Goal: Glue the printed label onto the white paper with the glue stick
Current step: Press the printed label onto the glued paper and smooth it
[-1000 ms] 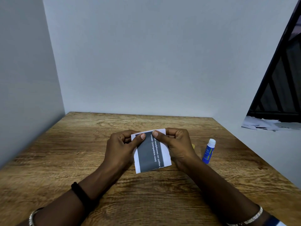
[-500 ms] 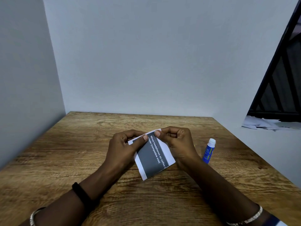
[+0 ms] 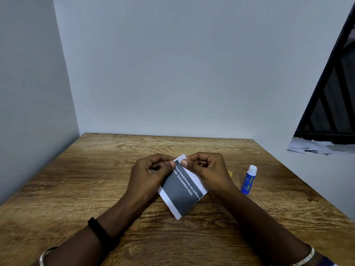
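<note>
A dark grey printed label (image 3: 179,194) with white text lies on a piece of white paper (image 3: 167,199), whose white border shows around it. Both are held together above the wooden table (image 3: 92,189), turned at a slant. My left hand (image 3: 149,175) pinches the upper left edge with thumb on top. My right hand (image 3: 209,169) pinches the top corner, its thumb pressing on the label. A blue glue stick (image 3: 249,180) with a white cap stands upright on the table to the right of my right hand.
A small yellow object (image 3: 230,173) peeks out behind my right hand. White walls close the table at the left and back. A white ledge with scattered paper scraps (image 3: 317,147) and a dark window lie to the right.
Both hands have turned the paper with the label so its lower end swings toward the right and nearer to me. The glue stick has not moved.
</note>
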